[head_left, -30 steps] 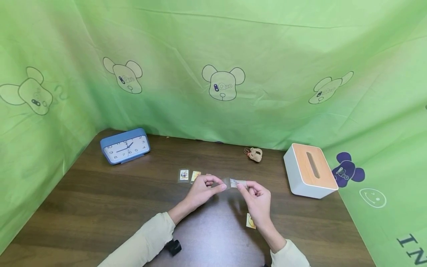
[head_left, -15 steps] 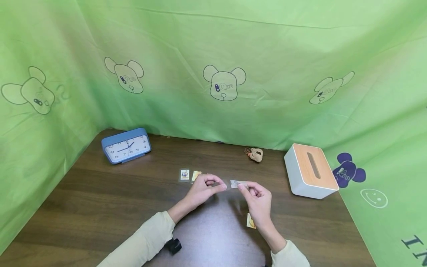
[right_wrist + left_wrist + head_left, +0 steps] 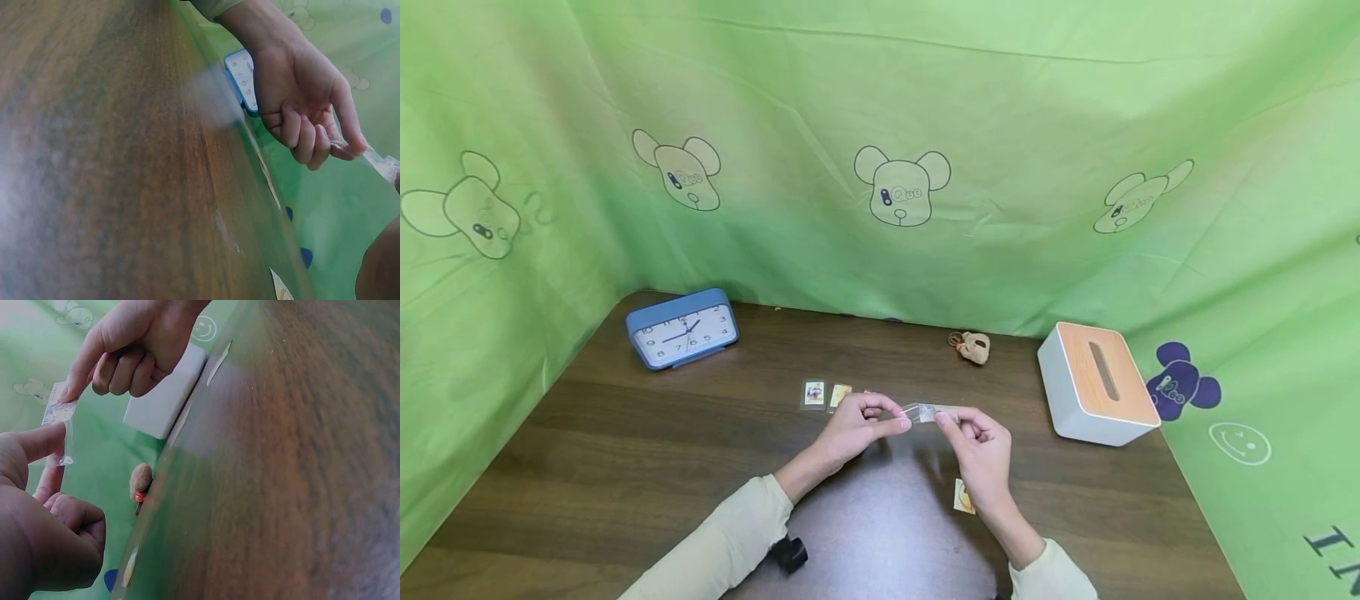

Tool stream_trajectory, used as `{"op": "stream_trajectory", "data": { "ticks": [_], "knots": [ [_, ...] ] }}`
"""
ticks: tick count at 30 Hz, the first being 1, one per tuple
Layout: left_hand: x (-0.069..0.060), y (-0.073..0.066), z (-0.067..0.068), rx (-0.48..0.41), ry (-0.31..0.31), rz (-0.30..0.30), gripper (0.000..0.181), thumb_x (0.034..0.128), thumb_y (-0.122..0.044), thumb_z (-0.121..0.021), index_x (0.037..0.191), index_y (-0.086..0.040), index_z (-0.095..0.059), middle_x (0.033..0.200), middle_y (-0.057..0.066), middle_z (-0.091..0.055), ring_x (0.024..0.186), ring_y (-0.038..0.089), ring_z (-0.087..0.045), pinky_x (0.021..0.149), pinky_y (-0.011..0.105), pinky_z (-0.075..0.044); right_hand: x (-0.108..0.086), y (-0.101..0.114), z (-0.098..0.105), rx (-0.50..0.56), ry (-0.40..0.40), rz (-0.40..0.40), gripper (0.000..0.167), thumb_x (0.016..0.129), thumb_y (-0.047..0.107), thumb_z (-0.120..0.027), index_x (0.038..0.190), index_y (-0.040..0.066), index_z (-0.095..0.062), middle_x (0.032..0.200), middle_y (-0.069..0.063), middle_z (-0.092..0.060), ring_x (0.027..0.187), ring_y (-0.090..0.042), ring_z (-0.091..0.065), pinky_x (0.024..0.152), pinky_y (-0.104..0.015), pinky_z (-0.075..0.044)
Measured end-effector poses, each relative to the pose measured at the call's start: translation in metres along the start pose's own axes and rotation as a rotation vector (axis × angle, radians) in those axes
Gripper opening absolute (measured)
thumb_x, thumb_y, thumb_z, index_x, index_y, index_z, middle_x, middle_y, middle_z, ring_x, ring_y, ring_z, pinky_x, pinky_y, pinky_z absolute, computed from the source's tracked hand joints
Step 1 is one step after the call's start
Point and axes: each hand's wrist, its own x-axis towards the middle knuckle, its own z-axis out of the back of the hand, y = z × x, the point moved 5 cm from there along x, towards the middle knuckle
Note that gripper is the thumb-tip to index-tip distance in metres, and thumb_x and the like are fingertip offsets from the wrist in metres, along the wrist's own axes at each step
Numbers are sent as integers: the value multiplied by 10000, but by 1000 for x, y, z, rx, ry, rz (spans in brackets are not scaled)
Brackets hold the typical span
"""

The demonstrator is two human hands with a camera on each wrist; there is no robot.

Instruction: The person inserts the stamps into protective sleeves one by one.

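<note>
In the head view, my left hand (image 3: 853,427) pinches one end of a small clear plastic sleeve (image 3: 912,412) between thumb and forefinger. My right hand (image 3: 981,457) pinches a small pale printed piece like a stamp (image 3: 928,413) at the sleeve's other end. The left wrist view shows the printed piece (image 3: 57,412) above the clear sleeve (image 3: 69,449), the two meeting; how far one lies inside the other I cannot tell. Both are held above the table. A loose yellow stamp (image 3: 964,496) lies beside my right wrist.
On the wooden table (image 3: 647,467), a sleeved stamp (image 3: 813,393) and a yellowish one (image 3: 840,395) lie left of my left hand. A blue clock (image 3: 685,328) stands back left, a small beige pouch-like object (image 3: 974,347) at the back, and a tissue box (image 3: 1097,383) at right.
Both hands stay almost in place. The clear sleeve between them has tilted slightly, and its edges now catch the light more.
</note>
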Motion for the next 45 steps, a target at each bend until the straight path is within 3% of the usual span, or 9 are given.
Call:
{"op": "stream_trajectory", "data": {
  "ticks": [6, 10, 18, 33, 45],
  "knots": [
    [-1, -1, 0, 49, -5, -17, 175, 915, -135, -884, 1001, 3, -819, 1041, 51, -773, 914, 117, -563, 863, 296, -429, 0, -1, 1, 3, 18, -37, 98, 933, -91, -802, 951, -157, -732, 549, 68, -298, 503, -32, -227, 452, -366, -106],
    [-1, -3, 0, 77, -7, -41, 164, 921, -137, -886, 998, -6, -824, 1025, 31, -770, 886, 125, -528, 842, 286, -415, 0, 0, 2, 13, 20, -45, 112, 945, -89, -790, 942, -168, -711, 547, 71, -294, 497, -27, -225, 452, -374, -95],
    [-2, -8, -2, 95, -7, -74, 148, 939, -156, -877, 1001, -30, -831, 1039, 39, -783, 942, 142, -572, 885, 304, -454, 1, 2, 3, 2, 14, -34, 62, 933, -139, -764, 914, -145, -705, 553, 98, -308, 506, 28, -265, 450, -352, -111],
    [-1, -5, -2, 105, -13, -35, 162, 948, -202, -866, 1007, -54, -841, 1067, 10, -782, 1004, 120, -600, 935, 334, -479, 3, 3, 4, -21, 6, 29, 82, 895, -171, -778, 889, -131, -707, 561, 109, -326, 523, 47, -279, 446, -292, -148],
    [0, -5, -2, 80, -12, -46, 192, 934, -155, -872, 1007, 15, -819, 944, -17, -729, 714, 83, -419, 663, 233, -376, 3, 3, 5, -40, 11, 39, 70, 898, -166, -782, 898, -121, -729, 558, 107, -329, 522, 42, -279, 441, -275, -157]
  ]
}}
